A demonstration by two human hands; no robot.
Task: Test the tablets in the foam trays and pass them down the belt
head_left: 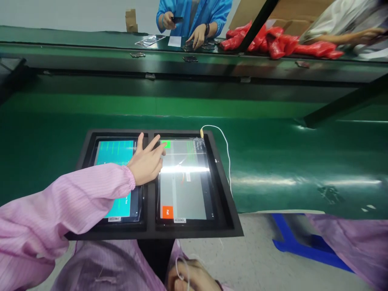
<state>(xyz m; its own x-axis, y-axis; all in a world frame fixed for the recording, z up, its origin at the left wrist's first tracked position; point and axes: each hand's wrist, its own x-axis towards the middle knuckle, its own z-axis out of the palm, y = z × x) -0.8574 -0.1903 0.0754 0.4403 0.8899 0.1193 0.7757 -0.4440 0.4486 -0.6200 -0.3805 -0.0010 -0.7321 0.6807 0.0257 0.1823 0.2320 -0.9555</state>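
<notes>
My left hand [147, 163], in a pink sleeve, reaches over a black two-compartment tray [150, 210]. Its fingers are spread, and a fingertip is at the green button on the screen of the right tablet [189, 194]. An orange "Fail" button shows at that tablet's lower left. Partly under my forearm lies the left tablet [115, 151], with a turquoise screen. A white cable [228, 155] runs from a yellowish plug [201, 132] at the right tablet's far corner. Low in my lap, my right hand [195, 277] is curled around a looped white cord; its fingertips are partly cut off.
The tray sits on a green bench [273, 161] and overhangs its near edge. Across from me, a person in blue [194, 16] handles small dark parts beside red plastic bags [273, 40]. Dark posts cross the right side. A blue stool [303, 246] stands at lower right.
</notes>
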